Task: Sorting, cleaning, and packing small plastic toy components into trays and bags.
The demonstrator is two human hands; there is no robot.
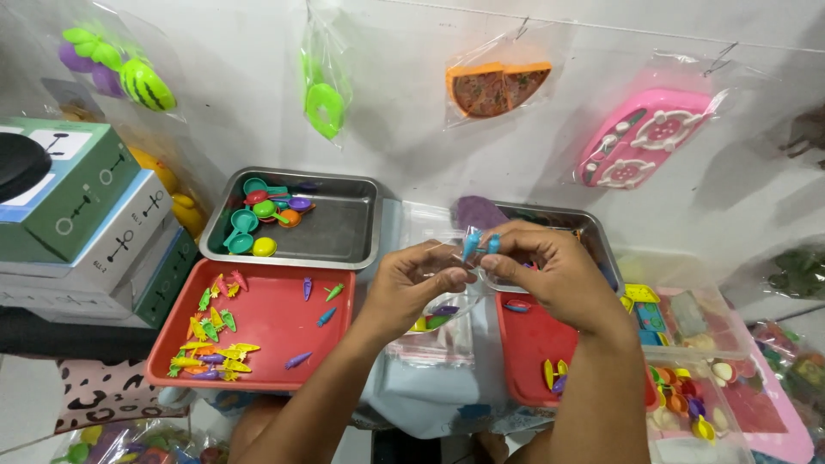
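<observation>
Currently, left hand (412, 279) grips clear bag (447, 301), apparently part-filled; right hand (550, 271) pinches blue toy pieces (478, 243); many toys remain on red tray (266, 322).

Both hands hold clear bag (447, 301); right hand (550, 275) pinches blue pieces (479, 243).

Clear plastic bag (447, 296) (small coloured toys inside), two blue toy pieces (479, 244) at its mouth.
</observation>
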